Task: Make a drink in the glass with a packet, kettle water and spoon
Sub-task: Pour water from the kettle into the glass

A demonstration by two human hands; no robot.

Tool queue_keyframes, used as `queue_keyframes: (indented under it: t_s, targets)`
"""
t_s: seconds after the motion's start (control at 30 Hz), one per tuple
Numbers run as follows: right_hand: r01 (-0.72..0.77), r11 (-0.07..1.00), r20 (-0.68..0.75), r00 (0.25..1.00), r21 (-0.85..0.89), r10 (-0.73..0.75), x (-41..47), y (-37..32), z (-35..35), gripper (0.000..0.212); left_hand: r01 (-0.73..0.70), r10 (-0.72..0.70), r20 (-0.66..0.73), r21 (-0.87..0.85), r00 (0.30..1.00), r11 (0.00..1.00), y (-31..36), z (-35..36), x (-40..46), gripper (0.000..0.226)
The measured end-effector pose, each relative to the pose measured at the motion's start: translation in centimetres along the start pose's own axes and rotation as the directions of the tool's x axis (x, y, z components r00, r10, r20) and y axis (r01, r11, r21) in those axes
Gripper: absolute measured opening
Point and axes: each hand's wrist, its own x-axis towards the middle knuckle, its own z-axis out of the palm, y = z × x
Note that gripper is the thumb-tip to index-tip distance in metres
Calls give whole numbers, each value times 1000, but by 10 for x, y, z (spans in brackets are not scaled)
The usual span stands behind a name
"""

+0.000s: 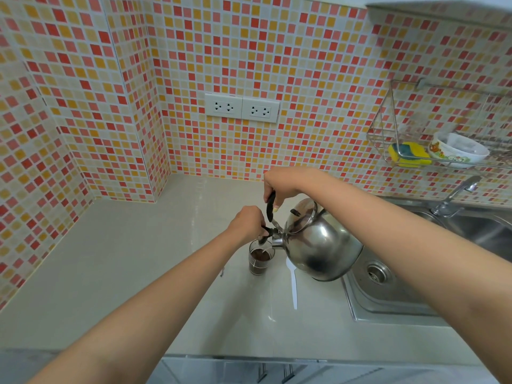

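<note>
A small clear glass (259, 261) with brown powder and liquid in it stands on the pale counter. A shiny steel kettle (318, 245) is tilted left, its spout right over the glass rim. My right hand (279, 187) grips the kettle's black handle from above. My left hand (248, 221) pinches the black spout cap lever just above the glass. A white plastic spoon (293, 284) lies on the counter to the right of the glass, partly under the kettle. No packet shows.
A steel sink (388, 295) with a drain and a tap (454, 195) lies to the right. A wire rack (393, 128) on the tiled wall holds a yellow sponge and a bowl. Two wall sockets (242, 108) sit behind. The counter's front edge (249, 354) is near me.
</note>
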Motion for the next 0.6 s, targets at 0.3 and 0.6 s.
queue_keyframes:
  t_s: [0.3,0.6]
  targets:
    - [-2,998,-39,999,66,5,-7,14,6,35,-12,12,6,11,1000,1000,-1,-2,-1,25]
    - [-7,969,-183,982,246,54,-48,57,15,32,-70,69,-2,-19,998,997,6,-9,5,22]
